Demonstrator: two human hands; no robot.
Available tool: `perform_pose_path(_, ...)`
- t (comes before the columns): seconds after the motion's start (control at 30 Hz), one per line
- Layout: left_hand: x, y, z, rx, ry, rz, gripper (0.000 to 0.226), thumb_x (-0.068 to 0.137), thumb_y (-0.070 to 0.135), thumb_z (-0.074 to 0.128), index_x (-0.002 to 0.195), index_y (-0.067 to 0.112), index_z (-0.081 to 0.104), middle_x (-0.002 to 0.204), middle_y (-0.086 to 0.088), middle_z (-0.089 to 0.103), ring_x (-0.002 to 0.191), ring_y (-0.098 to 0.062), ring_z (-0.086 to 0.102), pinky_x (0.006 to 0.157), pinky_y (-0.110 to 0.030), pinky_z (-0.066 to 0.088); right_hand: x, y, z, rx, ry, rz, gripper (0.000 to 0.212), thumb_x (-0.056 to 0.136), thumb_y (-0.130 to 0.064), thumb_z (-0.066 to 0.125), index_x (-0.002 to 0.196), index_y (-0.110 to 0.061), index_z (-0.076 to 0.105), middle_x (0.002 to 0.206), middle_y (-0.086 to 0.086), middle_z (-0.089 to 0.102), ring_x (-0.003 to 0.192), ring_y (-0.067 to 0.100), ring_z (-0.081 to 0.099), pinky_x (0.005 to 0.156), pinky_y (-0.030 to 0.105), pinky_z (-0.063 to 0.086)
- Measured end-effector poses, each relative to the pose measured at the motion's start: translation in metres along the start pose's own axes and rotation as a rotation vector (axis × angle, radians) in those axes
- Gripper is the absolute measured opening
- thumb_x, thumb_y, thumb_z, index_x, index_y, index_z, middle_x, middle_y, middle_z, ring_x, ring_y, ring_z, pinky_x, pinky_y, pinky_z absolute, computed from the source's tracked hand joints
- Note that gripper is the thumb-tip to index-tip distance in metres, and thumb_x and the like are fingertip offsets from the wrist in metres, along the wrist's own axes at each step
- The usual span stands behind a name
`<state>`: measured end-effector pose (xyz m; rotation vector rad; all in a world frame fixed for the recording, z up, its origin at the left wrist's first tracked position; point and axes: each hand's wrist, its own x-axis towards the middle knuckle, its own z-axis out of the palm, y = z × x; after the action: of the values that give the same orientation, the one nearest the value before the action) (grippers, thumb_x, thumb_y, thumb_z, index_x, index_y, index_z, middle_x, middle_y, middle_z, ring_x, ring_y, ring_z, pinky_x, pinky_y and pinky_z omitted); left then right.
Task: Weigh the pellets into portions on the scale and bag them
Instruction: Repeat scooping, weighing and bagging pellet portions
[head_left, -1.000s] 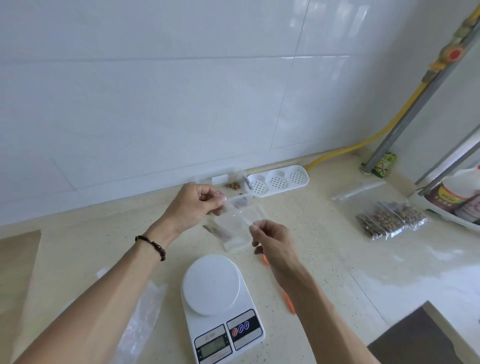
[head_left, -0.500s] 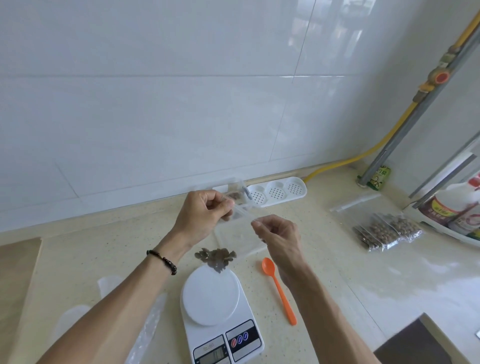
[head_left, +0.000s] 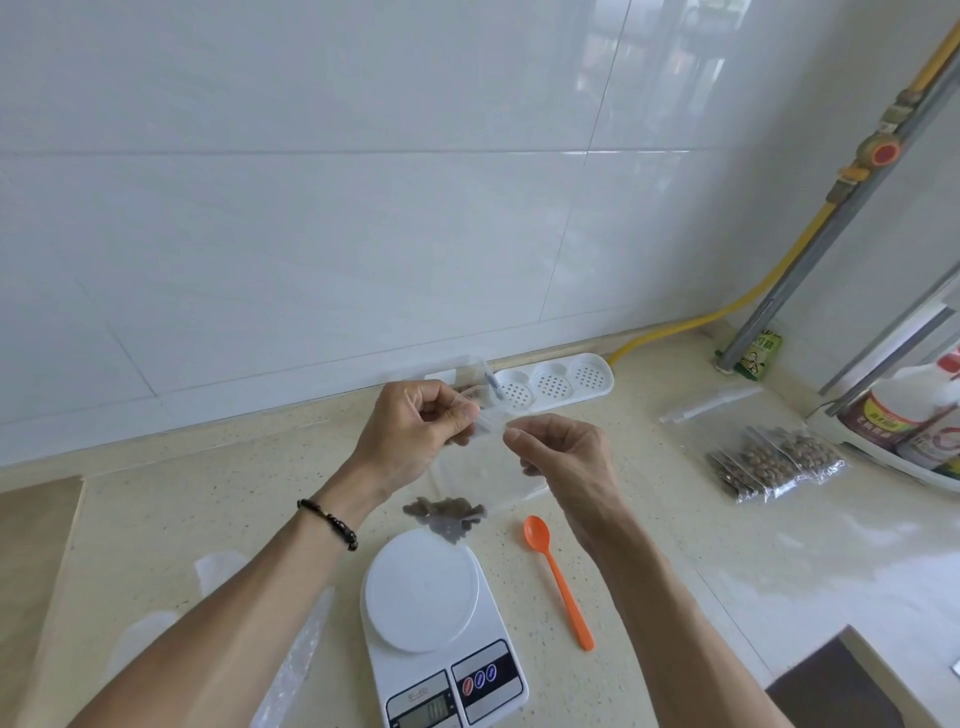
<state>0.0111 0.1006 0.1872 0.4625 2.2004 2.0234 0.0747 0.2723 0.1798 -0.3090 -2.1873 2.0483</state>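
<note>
A small clear zip bag (head_left: 485, 475) hangs upright above the counter, with brown pellets (head_left: 445, 517) gathered in its bottom corner. My left hand (head_left: 415, 434) pinches the bag's top edge on the left and my right hand (head_left: 561, 452) pinches it on the right. Below them stands the white digital scale (head_left: 431, 597), its round platform bare. An orange plastic spoon (head_left: 558, 582) lies on the counter to the scale's right. Filled pellet bags (head_left: 774, 465) lie in a row at the right.
A white perforated tray (head_left: 556, 382) and a clear container with pellets (head_left: 475, 384) sit against the tiled wall. Empty clear bags (head_left: 291, 670) lie at the lower left. Bottles (head_left: 909, 415) stand on a rack at the right. A yellow hose (head_left: 727, 312) runs along the corner.
The bag went from lying flat between my hands to hanging upright with the pellets at the bottom. My hands moved closer together along its top edge. The camera tilted up.
</note>
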Motion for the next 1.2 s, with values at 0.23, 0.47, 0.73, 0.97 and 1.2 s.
perform_pose_path(0.23,0.001,-0.001,0.011,0.068,-0.06,0.027,0.017,0.087,0.008,0.07,0.07,0.006,0.069,0.064,-0.009,0.069,0.06,-0.018,0.064,0.06,-0.023,0.052,0.006,0.001,-0.008,-0.29,0.032,-0.015,0.015,0.086,-0.017,0.073,0.071,-0.018,0.072,0.065,0.0,0.064,0.06,0.005,0.052,0.064,0.029,0.049)
perform_pose_path(0.47,0.004,0.001,0.026,0.044,-0.064,0.011,0.009,0.084,0.011,0.073,0.077,0.006,0.074,0.065,-0.005,0.071,0.061,-0.02,0.067,0.06,-0.024,0.052,0.009,-0.015,-0.017,-0.481,-0.005,-0.134,0.015,0.086,-0.021,0.074,0.072,-0.027,0.073,0.068,-0.011,0.067,0.063,-0.01,0.056,0.06,0.009,0.046)
perform_pose_path(0.73,0.011,0.001,0.032,-0.002,-0.082,-0.072,0.012,0.091,0.008,0.065,0.079,0.004,0.067,0.068,-0.005,0.068,0.063,-0.015,0.066,0.063,-0.027,0.053,0.008,-0.015,-0.041,-0.241,0.054,-0.038,0.012,0.083,-0.019,0.078,0.074,-0.013,0.072,0.067,0.003,0.069,0.06,0.007,0.058,0.06,0.022,0.05)
perform_pose_path(0.97,0.019,0.009,0.046,0.117,-0.281,-0.129,0.011,0.086,0.015,0.072,0.077,0.009,0.072,0.064,0.001,0.065,0.061,-0.011,0.062,0.063,-0.023,0.053,0.014,-0.011,-0.063,-0.427,0.017,0.011,0.023,0.093,-0.025,0.067,0.075,-0.01,0.068,0.066,0.002,0.059,0.061,0.012,0.05,0.058,0.026,0.043)
perform_pose_path(1.2,0.039,0.017,0.085,0.157,-0.226,-0.031,0.019,0.086,0.011,0.071,0.068,0.015,0.071,0.056,0.01,0.061,0.055,-0.009,0.057,0.061,-0.027,0.053,0.014,-0.017,-0.096,-0.302,0.099,-0.037,0.018,0.093,-0.02,0.066,0.082,-0.008,0.072,0.067,-0.001,0.067,0.059,0.003,0.056,0.058,0.015,0.047)
